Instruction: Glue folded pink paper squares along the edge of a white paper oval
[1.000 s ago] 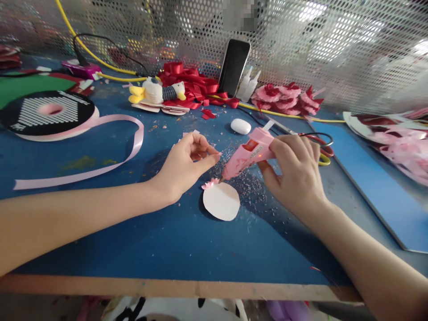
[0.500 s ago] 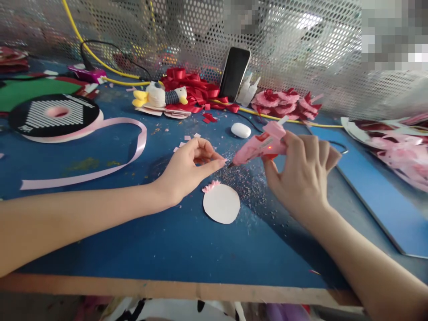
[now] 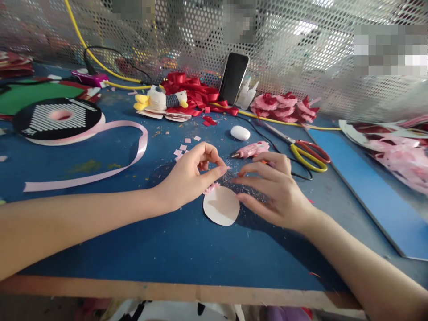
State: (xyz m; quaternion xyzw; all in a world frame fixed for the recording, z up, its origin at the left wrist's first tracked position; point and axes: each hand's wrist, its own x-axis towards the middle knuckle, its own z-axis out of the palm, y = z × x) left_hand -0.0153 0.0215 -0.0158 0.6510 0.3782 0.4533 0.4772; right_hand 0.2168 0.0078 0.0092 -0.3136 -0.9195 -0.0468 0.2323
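My left hand (image 3: 192,176) pinches a small pink ribbon piece (image 3: 228,168) between thumb and forefinger, above the far edge of a white disc (image 3: 221,207). That disc lies flat on the table, with a cluster of pink ribbon petals (image 3: 210,189) on its far left rim. To its right, my right hand (image 3: 274,189) holds nothing, its fingers spread and pointing at the left hand. Just beyond those fingers a pink glue gun (image 3: 251,150) lies on its side. Several cut pink ribbon squares (image 3: 183,147) are scattered behind my left hand.
Scissors (image 3: 309,155) with red and yellow handles lie right of the glue gun. A ribbon spool (image 3: 60,118) trails pink ribbon at left. Farther back are a white case (image 3: 240,133), a propped phone (image 3: 234,78), red ribbon (image 3: 190,91) and a stuffed toy (image 3: 160,99). A blue board (image 3: 371,187) lies at right.
My right hand has let go of the glue gun, which now lies on the table, and has come nearer the left hand. The scissors have come into view. My left hand keeps its pinch.
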